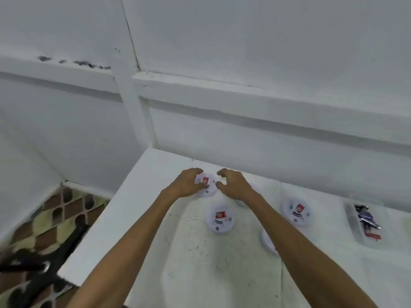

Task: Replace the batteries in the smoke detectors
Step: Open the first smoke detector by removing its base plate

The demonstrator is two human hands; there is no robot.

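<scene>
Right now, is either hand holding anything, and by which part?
The left hand grips the far round white smoke detector by its left rim. The right hand hovers open beside it, holding nothing.

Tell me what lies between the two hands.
In the head view, a white smoke detector with a red label lies between the left hand and the right hand; the left hand touches it.

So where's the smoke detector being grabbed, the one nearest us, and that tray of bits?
Far smoke detector (209,187): head view, white front edge between the hands.
Near smoke detector (219,225): head view, white face below the red label.
Clear tray (351,216): head view, left wall.
</scene>
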